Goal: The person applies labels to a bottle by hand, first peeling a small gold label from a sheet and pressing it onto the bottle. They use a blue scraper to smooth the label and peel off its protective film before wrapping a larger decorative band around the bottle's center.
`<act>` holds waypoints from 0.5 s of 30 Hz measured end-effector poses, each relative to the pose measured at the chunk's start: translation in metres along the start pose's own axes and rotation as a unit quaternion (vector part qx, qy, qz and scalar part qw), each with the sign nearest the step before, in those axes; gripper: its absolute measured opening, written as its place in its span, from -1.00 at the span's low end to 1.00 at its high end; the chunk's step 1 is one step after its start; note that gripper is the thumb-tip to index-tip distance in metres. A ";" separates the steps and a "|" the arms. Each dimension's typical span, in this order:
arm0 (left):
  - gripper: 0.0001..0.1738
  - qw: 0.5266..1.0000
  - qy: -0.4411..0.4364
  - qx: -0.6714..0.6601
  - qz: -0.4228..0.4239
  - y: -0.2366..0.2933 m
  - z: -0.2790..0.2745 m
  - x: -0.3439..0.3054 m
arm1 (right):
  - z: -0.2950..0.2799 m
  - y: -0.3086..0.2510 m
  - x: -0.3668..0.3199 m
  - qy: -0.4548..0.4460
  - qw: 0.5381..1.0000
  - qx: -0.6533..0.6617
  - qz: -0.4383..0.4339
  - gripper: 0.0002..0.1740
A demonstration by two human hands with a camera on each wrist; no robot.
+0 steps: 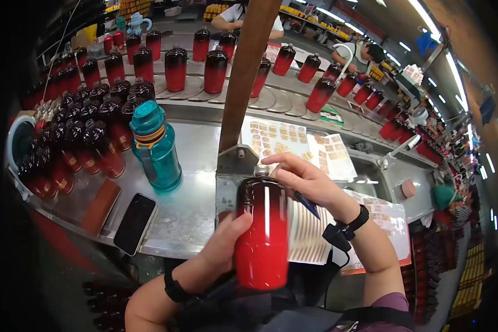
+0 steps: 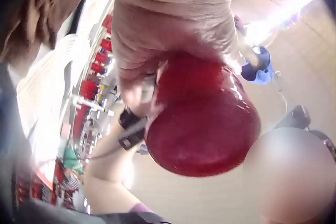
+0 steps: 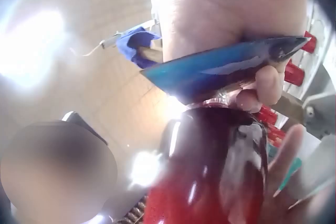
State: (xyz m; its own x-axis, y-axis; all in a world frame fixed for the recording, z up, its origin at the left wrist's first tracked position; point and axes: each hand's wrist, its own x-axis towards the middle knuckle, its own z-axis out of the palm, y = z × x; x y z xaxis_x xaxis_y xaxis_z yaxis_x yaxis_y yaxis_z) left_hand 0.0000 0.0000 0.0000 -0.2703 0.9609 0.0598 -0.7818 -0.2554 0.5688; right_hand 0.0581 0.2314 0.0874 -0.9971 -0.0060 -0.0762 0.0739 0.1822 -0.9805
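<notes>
**At the steel worktop: bottle held upright, fingers busy at its neck**

Along the left of the curved stainless-steel worktop [image 1: 199,205] stands a crowd of dark-topped red bottles [image 1: 83,138]. Next come a capped translucent teal plastic water bottle [image 1: 156,146] and a flat black phone [image 1: 135,222]. What the bottles hold cannot be told.

Close in, the left hand [image 1: 227,238] curls its fingers round the lower body of a glossy black-to-red metal bottle [image 1: 262,232], held upright above the worktop's near edge. The right hand [image 1: 304,180] sets thumb and fingertips to the bottle's silvery neck. A thin blue blade-like tool [image 3: 220,71] is gripped under its other fingers.

I judge the step to be work at the neck. The next move calls for a steady left grip and a fine touch on top. The held bottle's walls are opaque, so its fill is hidden. Behind lie paper sheets of small tan stickers [image 1: 282,138].
</notes>
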 end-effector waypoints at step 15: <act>-0.44 0.919 0.246 0.300 0.072 0.024 -0.031 0.046 | 0.019 0.074 0.043 0.053 0.991 0.124 -0.003 -0.33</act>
State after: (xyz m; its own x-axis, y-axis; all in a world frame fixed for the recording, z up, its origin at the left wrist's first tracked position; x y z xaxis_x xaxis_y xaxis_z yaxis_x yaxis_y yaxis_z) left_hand -0.0485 0.0351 -0.0093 -0.6833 0.7195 -0.1241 -0.3081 -0.1300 0.9424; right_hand 0.0215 0.2264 0.0081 -0.9931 0.0993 -0.0630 0.0567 -0.0652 -0.9963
